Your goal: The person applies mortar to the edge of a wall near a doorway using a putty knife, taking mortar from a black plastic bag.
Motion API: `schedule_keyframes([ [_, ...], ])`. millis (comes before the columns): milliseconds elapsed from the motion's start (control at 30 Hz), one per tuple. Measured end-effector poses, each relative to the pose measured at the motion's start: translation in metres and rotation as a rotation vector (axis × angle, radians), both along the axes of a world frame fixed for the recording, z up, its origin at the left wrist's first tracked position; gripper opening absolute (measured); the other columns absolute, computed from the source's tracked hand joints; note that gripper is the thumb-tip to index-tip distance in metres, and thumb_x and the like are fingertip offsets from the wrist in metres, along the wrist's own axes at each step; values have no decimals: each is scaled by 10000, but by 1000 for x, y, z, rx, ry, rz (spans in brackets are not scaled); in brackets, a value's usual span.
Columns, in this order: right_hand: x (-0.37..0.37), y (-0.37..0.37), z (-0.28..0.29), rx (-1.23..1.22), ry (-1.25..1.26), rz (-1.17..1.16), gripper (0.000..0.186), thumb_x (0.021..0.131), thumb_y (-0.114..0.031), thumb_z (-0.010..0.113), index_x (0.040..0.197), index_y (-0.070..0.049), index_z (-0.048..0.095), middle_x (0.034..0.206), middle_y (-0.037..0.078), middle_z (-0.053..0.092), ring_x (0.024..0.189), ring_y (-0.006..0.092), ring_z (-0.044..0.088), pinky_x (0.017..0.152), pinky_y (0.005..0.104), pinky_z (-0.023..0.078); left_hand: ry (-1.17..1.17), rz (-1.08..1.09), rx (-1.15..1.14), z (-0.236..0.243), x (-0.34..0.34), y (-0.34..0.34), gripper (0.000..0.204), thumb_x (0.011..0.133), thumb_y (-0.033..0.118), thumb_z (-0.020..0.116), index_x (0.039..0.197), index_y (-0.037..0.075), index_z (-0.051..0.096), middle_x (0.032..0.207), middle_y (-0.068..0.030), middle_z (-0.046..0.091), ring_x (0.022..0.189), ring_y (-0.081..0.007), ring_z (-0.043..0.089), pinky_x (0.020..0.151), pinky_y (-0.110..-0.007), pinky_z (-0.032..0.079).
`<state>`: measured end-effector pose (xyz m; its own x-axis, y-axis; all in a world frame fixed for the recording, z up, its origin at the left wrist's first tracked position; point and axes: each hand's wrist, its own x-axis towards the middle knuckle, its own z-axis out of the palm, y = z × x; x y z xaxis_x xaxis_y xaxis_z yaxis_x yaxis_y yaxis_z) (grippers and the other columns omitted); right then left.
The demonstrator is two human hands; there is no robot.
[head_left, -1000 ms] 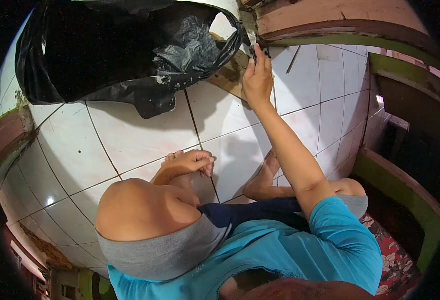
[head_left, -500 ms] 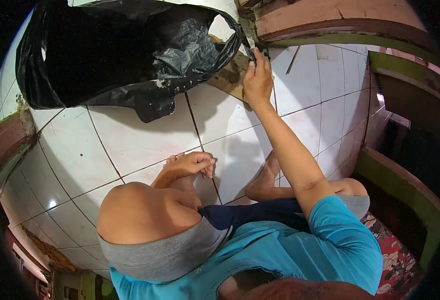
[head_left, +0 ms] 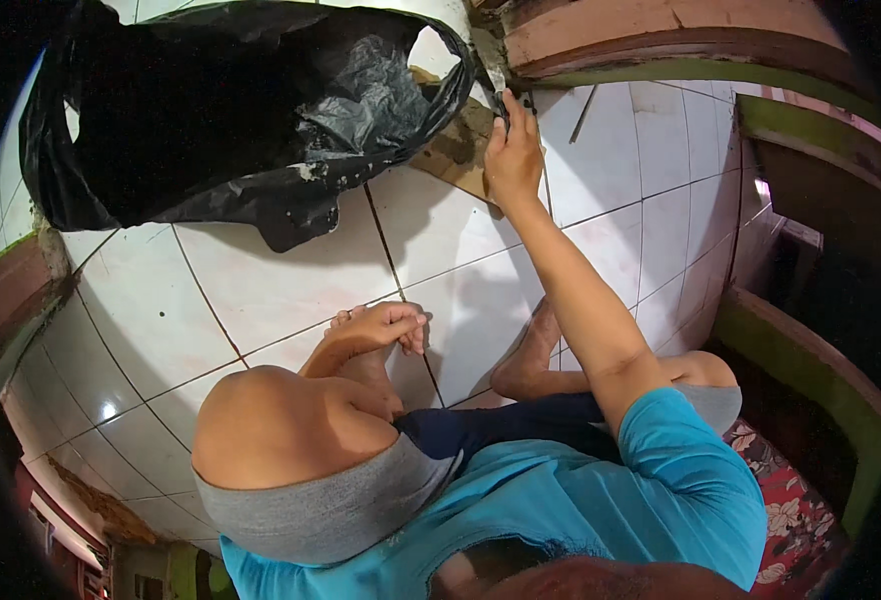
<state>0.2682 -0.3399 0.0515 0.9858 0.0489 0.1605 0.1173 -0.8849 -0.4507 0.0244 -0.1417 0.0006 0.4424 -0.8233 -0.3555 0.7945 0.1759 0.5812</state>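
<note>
At the far side, my right hand (head_left: 516, 165) is closed round the black handle of a small bladed hand tool (head_left: 502, 97). The tool's light blade points away, toward the foot of the pinkish ledge; its exact kind is hard to make out. Beneath and left of that hand lies a flat piece of brown cardboard (head_left: 458, 150) with dark grey smears on it. A large black plastic bag (head_left: 301, 205) spreads across the far left, overlapping the cardboard. My left hand (head_left: 386, 325) hangs by my left foot, its fingers curled with nothing visible in them.
White tiles (head_left: 291, 265) with dark joints cover the floor. A pinkish ledge with a green lower edge (head_left: 661, 45) runs along the far right, a thin stick (head_left: 585, 113) lying below it. Green-edged boards (head_left: 801, 370) stand at right, near a red floral cloth (head_left: 786, 495).
The view has shifted slightly. My right hand still grips the tool at nearly the same spot by the ledge; my left hand and the bag show no clear movement of their own.
</note>
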Motion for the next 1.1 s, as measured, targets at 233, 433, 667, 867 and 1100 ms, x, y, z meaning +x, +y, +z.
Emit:
schedule_keyframes([
  [233, 1, 0, 1, 27, -39, -2, 446, 1004, -135, 534, 1448, -116, 505, 1218, 198, 601, 1111, 409, 597, 946, 463, 493, -3, -2, -18, 3, 4, 2, 357, 1101, 317, 454, 945, 46, 626, 847, -79, 711, 792, -167, 670, 756, -312, 544],
  [433, 2, -4, 2, 22, -36, 26, 446, 1007, -142, 529, 1452, -115, 501, 1209, 210, 602, 1104, 425, 594, 948, 470, 490, 20, 4, -11, 1, 2, 2, 352, 1101, 305, 456, 942, 40, 626, 843, -84, 714, 785, -167, 671, 748, -319, 547],
  [667, -11, 0, -8, 188, 40, 78, 450, 1068, -248, 479, 1485, -80, 461, 1349, 253, 592, 1222, 354, 602, 1004, 431, 474, -2, 3, -11, 1, 1, 2, 357, 1099, 310, 466, 940, 35, 628, 849, -90, 713, 789, -165, 673, 748, -321, 548],
  [867, -5, -4, -3, 217, 43, -30, 461, 1074, -313, 471, 1466, -70, 465, 1214, 232, 663, 1084, 355, 668, 965, 402, 498, 5, 10, -12, 0, 1, 1, 352, 1099, 306, 467, 941, 36, 627, 847, -87, 709, 801, -163, 674, 752, -316, 544],
  [1100, -1, 1, -1, 241, 40, -59, 411, 1071, -271, 462, 1418, -54, 500, 1251, 262, 642, 1157, 401, 635, 987, 427, 486, 27, 2, 4, -1, 1, 1, 344, 1100, 310, 465, 945, 44, 617, 844, -74, 705, 817, -163, 676, 764, -308, 546],
])
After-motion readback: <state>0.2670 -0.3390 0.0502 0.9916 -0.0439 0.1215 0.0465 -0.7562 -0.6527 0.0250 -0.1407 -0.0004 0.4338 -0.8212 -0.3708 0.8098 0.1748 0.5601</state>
